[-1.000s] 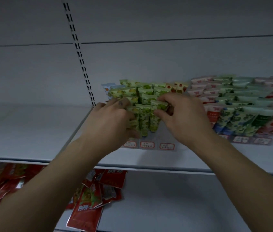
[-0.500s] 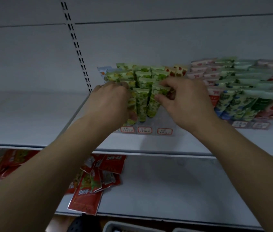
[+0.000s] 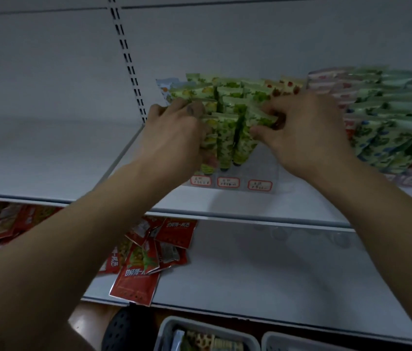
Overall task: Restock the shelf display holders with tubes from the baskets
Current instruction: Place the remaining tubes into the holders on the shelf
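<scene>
Head view: pinching the front green tube (image 3: pixel 248 138) by its crimped top with the right hand (image 3: pixel 306 133), cap end down in the clear display holder (image 3: pixel 265 171), long axis leaning up and away. Covering the neighbouring tubes (image 3: pixel 225 138) just left with the left hand (image 3: pixel 174 138), grip or mere steadying impossible to tell. Probably calls for a downward push along that axis, right hand nearer.

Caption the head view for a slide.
Left hand and right hand hold green patterned tubes in a clear plastic holder.

Dim light — white shelves (image 3: pixel 48 153), slotted upright (image 3: pixel 129 64), brown floor (image 3: pixel 83 316).
</scene>
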Action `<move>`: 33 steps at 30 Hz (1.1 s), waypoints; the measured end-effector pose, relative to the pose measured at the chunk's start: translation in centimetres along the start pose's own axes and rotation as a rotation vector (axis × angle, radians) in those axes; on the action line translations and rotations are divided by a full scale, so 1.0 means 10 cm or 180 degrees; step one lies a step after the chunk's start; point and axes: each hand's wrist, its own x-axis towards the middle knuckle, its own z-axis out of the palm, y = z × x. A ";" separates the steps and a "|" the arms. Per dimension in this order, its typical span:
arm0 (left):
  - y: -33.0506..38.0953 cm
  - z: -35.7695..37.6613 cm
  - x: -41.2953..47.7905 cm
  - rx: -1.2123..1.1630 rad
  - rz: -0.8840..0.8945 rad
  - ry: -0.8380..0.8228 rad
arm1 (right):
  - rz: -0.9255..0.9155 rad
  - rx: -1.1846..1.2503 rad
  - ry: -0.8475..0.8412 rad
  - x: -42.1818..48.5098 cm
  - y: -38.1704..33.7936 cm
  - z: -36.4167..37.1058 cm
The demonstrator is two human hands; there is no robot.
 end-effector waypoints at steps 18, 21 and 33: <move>-0.11 -0.01 -0.14 -0.0638 0.0324 0.0739 | -0.0009 0.0173 0.0031 -0.02 -0.11 0.20; -0.15 -0.01 -0.17 -0.0727 0.0290 0.0946 | 0.0072 0.0412 0.0006 -0.05 -0.08 0.21; -0.05 -0.03 -0.12 -0.0944 -0.0419 0.0556 | 0.0287 0.0361 -0.0174 -0.57 -0.02 -0.07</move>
